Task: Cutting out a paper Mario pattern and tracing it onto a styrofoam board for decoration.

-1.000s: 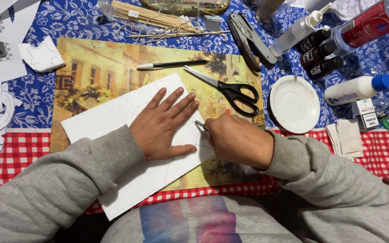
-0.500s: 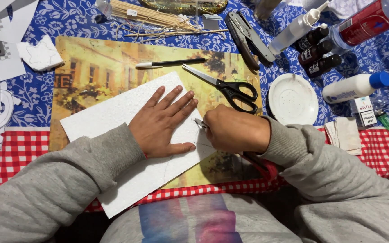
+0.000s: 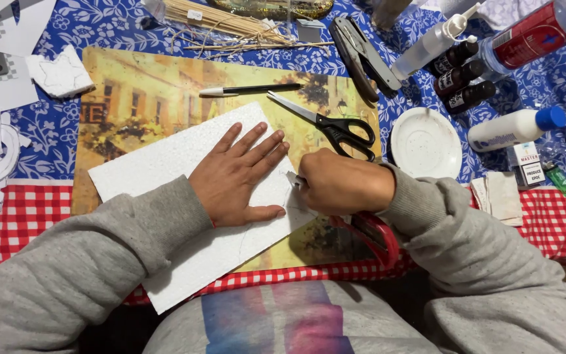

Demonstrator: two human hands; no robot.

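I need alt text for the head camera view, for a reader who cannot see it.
A person's left hand lies flat on a white foam sheet while the right hand presses a small blade to it, over a picture placemat. Black scissors, a pen and a white dish lie beyond.

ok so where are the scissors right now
In the head view, the scissors lie open on the picture mat, just beyond the right hand and below the black pen.
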